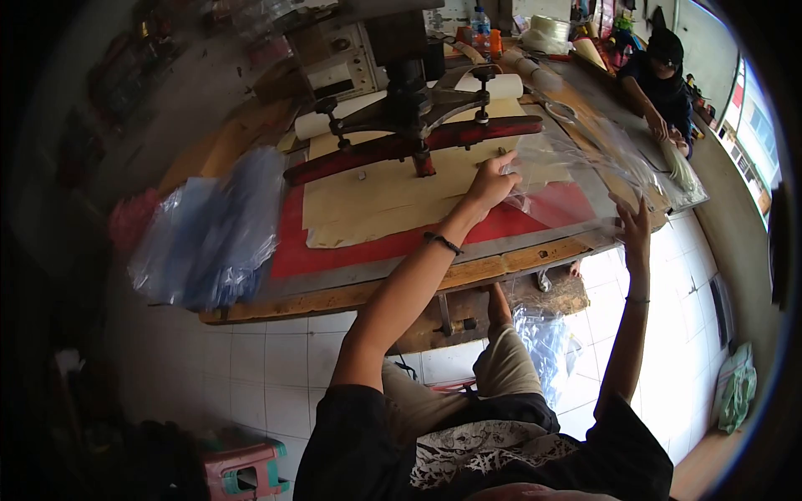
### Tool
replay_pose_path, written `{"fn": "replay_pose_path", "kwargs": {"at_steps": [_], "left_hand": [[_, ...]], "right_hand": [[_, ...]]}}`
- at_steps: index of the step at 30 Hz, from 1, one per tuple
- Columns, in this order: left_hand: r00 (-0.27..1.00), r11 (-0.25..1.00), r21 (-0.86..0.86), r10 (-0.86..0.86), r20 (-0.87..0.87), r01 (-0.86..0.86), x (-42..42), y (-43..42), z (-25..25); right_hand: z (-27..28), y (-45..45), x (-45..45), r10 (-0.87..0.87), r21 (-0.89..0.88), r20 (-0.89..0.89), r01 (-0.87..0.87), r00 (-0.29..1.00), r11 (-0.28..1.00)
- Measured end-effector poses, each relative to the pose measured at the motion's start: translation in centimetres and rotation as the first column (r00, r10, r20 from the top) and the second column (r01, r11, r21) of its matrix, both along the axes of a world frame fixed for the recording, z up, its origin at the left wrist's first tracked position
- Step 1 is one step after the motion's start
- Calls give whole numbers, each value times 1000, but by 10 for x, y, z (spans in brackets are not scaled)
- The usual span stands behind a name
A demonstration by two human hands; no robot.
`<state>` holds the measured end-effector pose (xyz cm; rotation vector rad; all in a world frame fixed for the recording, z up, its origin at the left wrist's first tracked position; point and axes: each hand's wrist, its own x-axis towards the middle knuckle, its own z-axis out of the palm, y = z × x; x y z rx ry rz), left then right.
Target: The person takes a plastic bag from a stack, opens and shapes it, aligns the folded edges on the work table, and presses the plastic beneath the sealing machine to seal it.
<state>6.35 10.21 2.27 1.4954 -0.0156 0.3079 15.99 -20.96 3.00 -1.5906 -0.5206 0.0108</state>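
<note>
A clear plastic sheet [568,171] stretches loosely between my two hands over the right part of the worktable. My left hand [494,182] pinches its near left side, just beside the red bar of a press [418,125]. Farther right, past the table edge, my right hand [635,224] has its fingers around the other side of the sheet; their exact grip is partly blurred. Beneath the press lies tan paper or board [376,196] on a red mat [292,255].
A pile of clear bluish plastic [213,234] lies at the table's left end. Wooden edging [468,274] runs along the front. Another person [664,92] sits at the far right, hands on a whitish bundle [681,167]. A stool [242,468] stands low at left.
</note>
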Motion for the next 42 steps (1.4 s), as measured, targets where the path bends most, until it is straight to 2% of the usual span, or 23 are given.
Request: {"fn": "replay_pose_path", "kwargs": {"at_steps": [3, 6, 9, 13, 17, 18, 23, 25, 31, 32, 35, 36, 38, 42], "left_hand": [[999, 999, -19, 43, -1, -43, -10, 8, 0], [996, 989, -133, 63, -65, -71, -37, 0, 24], [981, 984, -55, 164, -100, -170, -46, 5, 28], [980, 985, 38, 170, -105, -167, -69, 21, 36], [953, 993, 94, -34, -300, 65, -87, 48, 45], [956, 984, 155, -38, -289, 86, -89, 51, 41], [953, 987, 33, -143, -268, 157, -96, 58, 28], [947, 980, -49, -197, -255, 191, -104, 57, 32], [877, 933, 41, -321, -357, 358, -138, 85, 58], [856, 924, 32, -339, -389, 381, -143, 91, 62], [824, 878, -49, -465, -324, 476, -157, 118, 62], [791, 861, -53, -487, -371, 506, -157, 125, 61], [806, 875, -38, -461, -371, 483, -161, 136, 56], [852, 914, -44, -393, -346, 404, -169, 151, 54]], "right_hand": [[6, 6, 8, 89, -61, -26, -91, 996, 994], [10, 21, 30, 167, -86, -11, -167, 986, 982], [20, 39, 32, 162, -125, -54, -167, 985, 978], [4, 62, 54, 199, -139, -57, -205, 978, 969], [26, 67, 64, 263, -190, -74, -272, 962, 943], [29, 67, 64, 276, -183, -69, -284, 959, 941], [39, 71, 55, 312, -137, -49, -316, 949, 939], [41, 77, 51, 297, -180, -79, -307, 952, 934], [39, 99, 52, 354, -272, -131, -377, 926, 886], [37, 105, 52, 357, -275, -130, -380, 925, 883], [42, 125, 52, 418, -257, -187, -455, 889, 853], [45, 131, 51, 444, -249, -217, -489, 869, 836], [41, 144, 63, 530, -331, -186, -560, 828, 759], [43, 169, 66, 562, -267, -290, -629, 775, 730]]}}
